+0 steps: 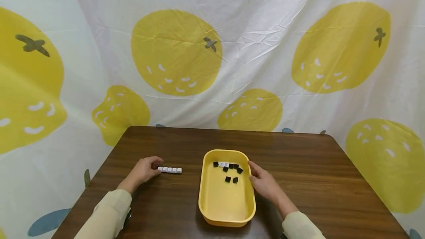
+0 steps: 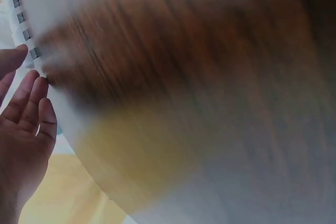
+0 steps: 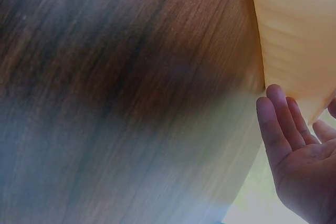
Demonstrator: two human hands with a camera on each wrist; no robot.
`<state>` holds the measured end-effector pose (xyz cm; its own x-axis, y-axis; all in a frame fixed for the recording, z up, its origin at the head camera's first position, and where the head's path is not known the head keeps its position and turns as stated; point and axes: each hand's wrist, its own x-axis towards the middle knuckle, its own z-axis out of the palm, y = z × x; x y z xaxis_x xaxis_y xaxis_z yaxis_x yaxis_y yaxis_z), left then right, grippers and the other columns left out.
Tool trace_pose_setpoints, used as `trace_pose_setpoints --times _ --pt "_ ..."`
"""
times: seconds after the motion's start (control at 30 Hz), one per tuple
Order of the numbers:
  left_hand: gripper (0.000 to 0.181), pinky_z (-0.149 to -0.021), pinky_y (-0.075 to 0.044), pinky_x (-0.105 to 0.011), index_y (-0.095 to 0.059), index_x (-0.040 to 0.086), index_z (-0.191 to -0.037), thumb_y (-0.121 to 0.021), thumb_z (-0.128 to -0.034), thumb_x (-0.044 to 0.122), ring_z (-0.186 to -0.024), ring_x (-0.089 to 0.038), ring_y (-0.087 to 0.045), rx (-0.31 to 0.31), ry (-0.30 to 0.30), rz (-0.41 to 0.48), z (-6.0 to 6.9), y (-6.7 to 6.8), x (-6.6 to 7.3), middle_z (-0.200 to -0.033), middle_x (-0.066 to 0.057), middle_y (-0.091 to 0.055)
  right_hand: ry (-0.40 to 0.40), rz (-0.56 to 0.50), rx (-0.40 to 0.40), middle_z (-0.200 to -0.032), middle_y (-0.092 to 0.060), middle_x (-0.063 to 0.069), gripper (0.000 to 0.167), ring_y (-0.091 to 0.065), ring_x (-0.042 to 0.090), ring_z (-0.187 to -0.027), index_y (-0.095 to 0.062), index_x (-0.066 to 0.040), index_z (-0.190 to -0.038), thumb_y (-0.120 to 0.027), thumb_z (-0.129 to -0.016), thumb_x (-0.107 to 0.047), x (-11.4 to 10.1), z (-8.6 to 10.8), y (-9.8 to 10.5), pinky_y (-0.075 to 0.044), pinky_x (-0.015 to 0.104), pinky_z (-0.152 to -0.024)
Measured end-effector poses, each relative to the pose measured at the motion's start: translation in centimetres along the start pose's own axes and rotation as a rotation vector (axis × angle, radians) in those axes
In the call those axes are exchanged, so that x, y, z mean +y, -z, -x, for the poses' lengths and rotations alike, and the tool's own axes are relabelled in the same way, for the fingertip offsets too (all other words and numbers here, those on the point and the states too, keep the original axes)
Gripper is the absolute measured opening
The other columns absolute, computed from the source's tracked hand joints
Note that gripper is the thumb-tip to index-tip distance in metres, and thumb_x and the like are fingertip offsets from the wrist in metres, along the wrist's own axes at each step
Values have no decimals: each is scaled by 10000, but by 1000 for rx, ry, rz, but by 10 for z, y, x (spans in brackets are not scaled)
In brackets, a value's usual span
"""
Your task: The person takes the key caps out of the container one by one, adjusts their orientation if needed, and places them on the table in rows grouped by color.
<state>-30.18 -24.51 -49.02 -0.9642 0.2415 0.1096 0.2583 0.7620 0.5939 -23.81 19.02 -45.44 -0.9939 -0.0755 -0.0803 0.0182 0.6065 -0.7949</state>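
A straight row of several white keycap-like cubes [image 1: 170, 170] lies on the dark wooden table, left of a yellow tray [image 1: 227, 205]. My left hand [image 1: 143, 171] is at the row's left end, thumb on the near side and fingers beyond. In the left wrist view the fingertips are close to the last cube [image 2: 34, 53], the fingers fairly straight; firm contact is unclear. On the tray's right side rests my right hand [image 1: 265, 184]. Its fingers [image 3: 283, 111] lie nearly straight against the outer wall, the thumb near the rim.
Inside the tray, toward its far end, lie several small black cubes [image 1: 228, 179] and a pair of white pieces [image 1: 224, 164]. The wooden table [image 1: 315, 169] reaches back to a white curtain [image 1: 252, 47] with yellow lemon prints.
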Motion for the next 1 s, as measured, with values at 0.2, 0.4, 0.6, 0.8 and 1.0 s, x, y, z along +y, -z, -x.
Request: trace_pose_setpoints --times 0.2,0.4,0.6,0.8,1.0 --pt "351 -836 -507 -494 -654 -9 -1196 -696 -848 14 -977 -303 -628 -11 18 10 3 3 2 -1092 -139 -679 0 7 -1 -1271 -611 215 546 -617 307 -1090 -381 -77 -1526 -508 -997 -123 1 -1 0 -507 475 -868" --pt "338 -780 -502 -439 -663 -16 -1163 -651 -825 -9 -881 -243 -607 19 35 -9 8 6 2 -958 -77 -661 5 21 2 -1268 -615 208 550 -611 303 -1093 -377 -78 -1528 -506 -996 -127 3 -2 -1 -486 494 -897" --pt "300 -754 -484 -391 -679 1 -1117 -625 -822 -13 -812 -185 -584 34 20 -3 10 4 1 -864 -33 -639 14 33 5 -1279 -605 220 552 -598 323 -1116 -367 -72 -1532 -500 -999 -129 0 -3 1 -471 513 -921" --pt "312 -833 -501 -469 -665 -8 -1143 -581 -845 -51 -914 -250 -632 10 30 27 14 4 1 -939 -66 -681 26 50 10 -1244 -622 216 547 -609 317 -1090 -387 -44 -1515 -509 -986 -110 0 -2 2 -484 499 -906" --pt "274 -863 -499 -497 -651 -1 -1199 -594 -933 29 -1001 -297 -627 55 48 30 11 6 12 -1056 -114 -680 30 40 2 -1248 -618 222 546 -611 321 -1093 -385 -42 -1515 -510 -988 -112 -2 -2 2 -483 510 -915"
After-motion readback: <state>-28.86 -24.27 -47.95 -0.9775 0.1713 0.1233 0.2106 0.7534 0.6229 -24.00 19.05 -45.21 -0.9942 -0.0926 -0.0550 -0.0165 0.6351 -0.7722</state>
